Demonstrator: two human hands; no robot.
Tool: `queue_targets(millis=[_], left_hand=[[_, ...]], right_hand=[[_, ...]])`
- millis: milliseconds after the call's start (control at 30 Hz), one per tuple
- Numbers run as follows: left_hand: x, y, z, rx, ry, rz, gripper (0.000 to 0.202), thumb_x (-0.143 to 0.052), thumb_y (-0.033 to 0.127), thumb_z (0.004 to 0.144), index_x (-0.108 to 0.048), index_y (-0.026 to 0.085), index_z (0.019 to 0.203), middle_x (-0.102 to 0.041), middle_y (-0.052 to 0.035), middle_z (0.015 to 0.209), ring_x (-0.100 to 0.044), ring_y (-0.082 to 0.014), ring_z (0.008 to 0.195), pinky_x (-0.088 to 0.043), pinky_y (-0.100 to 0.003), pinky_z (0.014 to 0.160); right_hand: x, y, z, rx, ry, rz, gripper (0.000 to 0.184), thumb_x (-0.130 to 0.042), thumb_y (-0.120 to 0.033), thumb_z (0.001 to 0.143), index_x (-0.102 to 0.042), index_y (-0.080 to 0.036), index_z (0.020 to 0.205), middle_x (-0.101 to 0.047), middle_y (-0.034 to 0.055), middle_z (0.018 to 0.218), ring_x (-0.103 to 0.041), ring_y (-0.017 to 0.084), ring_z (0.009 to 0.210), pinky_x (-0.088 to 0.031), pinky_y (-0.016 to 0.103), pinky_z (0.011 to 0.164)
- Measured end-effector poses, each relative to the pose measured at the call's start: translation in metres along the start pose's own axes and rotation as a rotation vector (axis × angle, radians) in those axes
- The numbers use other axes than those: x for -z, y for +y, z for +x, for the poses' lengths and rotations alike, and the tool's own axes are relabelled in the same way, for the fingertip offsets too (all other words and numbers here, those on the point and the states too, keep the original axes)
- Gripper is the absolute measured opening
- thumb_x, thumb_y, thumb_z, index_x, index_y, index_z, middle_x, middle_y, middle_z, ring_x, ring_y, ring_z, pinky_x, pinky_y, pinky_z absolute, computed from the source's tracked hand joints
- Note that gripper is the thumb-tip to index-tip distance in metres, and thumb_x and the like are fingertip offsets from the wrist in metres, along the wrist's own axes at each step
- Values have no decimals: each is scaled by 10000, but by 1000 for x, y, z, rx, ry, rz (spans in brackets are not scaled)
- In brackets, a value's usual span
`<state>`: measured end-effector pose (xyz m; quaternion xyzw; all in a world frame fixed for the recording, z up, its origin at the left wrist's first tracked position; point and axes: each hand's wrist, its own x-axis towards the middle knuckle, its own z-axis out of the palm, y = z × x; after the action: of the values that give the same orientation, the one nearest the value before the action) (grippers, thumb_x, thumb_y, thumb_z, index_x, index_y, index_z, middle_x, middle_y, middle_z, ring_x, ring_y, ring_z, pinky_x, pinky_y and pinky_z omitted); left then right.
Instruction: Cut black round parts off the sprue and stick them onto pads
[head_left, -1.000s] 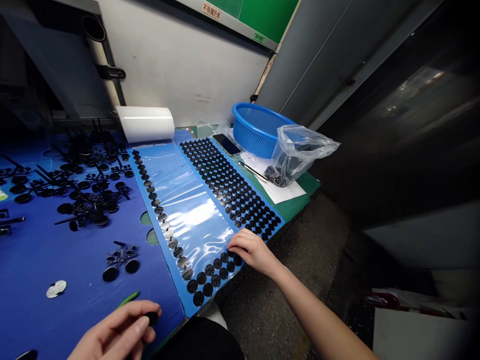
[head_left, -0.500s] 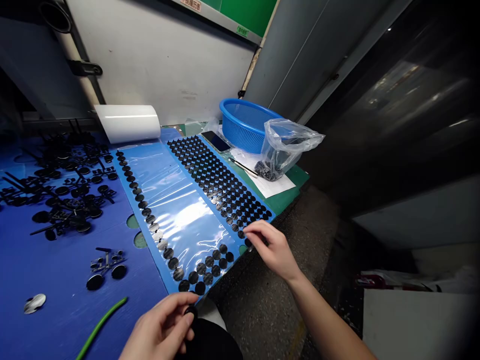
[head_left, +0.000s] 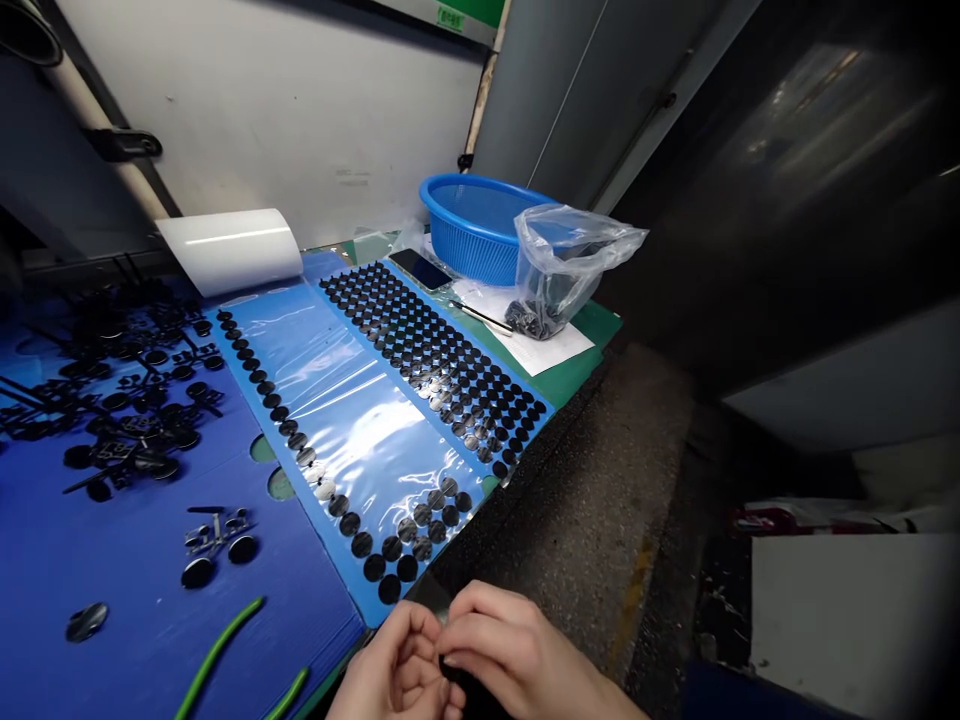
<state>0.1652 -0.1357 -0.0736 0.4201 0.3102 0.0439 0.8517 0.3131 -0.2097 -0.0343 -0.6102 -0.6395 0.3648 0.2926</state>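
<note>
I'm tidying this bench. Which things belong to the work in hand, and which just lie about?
In hand: left hand, right hand, small black piece between them; rows of black round discs on clear film.
Lying about: blue plastic basket, clear plastic bag, black phone, white roll.

1. The right hand (head_left: 517,660) has left the far corner of the clear sheet (head_left: 360,420) and drawn back to the near edge, in front of the body.
2. The left hand (head_left: 394,675) has slid rightward off the blue board (head_left: 112,600) to meet it; the fingertips now touch.
3. The black disc (head_left: 448,666) from the left fingers is now nearly hidden between both hands; which one grips it cannot be told.
4. The discs (head_left: 431,515) at the sheet's near end are uncovered.
</note>
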Motion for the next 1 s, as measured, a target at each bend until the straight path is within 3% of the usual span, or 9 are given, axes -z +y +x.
queue_targets(millis=[133,200,300,400,500,600,800,1000], left_hand=[[0,-6,-2,-11,-1,-35,420,-658,437,607,-404,178,818,-538,12,706,-594,-112,606,-468,-230,603],[2,-8,-5,-38,25,95,376,-607,444,656,-402,187,840,-553,1,711,-592,-113,589,-482,-226,581],[12,-4,-12,-283,115,732,254,-470,343,783,-432,213,998,-607,-35,777,-598,-136,645,-490,-224,578],[20,3,-18,-546,312,1563,360,-408,281,830,-397,225,1185,-593,-39,756,-590,-161,662,-478,-224,526],[21,9,-18,-542,461,1974,415,-437,293,817,-406,188,1217,-543,-37,706,-557,-157,580,-454,-226,443],[17,14,-14,-536,474,2045,389,-467,304,801,-476,166,1165,-520,-41,719,-547,-151,590,-463,-227,455],[10,31,7,-751,458,1994,410,-429,397,801,-490,192,1150,-466,-34,687,-503,-160,581,-436,-244,453],[4,32,25,-700,465,1936,441,-467,445,763,-516,188,1118,-466,-50,735,-499,-191,664,-449,-273,518]], right_hand=[[0,3,1,-19,-28,50,138,-488,-110,835,-601,-166,890,-545,38,851,-521,131,782,-408,195,697],[-1,3,2,-24,-32,65,121,-506,-116,824,-603,-176,866,-549,33,840,-530,134,769,-415,200,681],[0,8,1,-19,39,83,100,-531,-128,809,-606,-194,806,-561,19,798,-542,140,735,-424,206,648],[9,19,-2,-58,186,74,92,-525,-135,813,-586,-202,794,-559,17,779,-542,154,731,-426,225,638],[21,30,-5,-96,301,43,93,-489,-150,834,-560,-203,806,-548,26,786,-536,172,737,-423,259,653],[33,38,-8,-109,388,5,83,-472,-172,844,-543,-203,814,-541,31,791,-534,183,738,-421,279,667],[54,52,0,-66,501,-105,84,-467,-194,852,-549,-201,834,-551,40,812,-533,194,763,-426,300,685],[67,68,33,16,471,-271,75,-517,-191,836,-589,-211,829,-598,32,823,-508,204,831,-406,337,764]])
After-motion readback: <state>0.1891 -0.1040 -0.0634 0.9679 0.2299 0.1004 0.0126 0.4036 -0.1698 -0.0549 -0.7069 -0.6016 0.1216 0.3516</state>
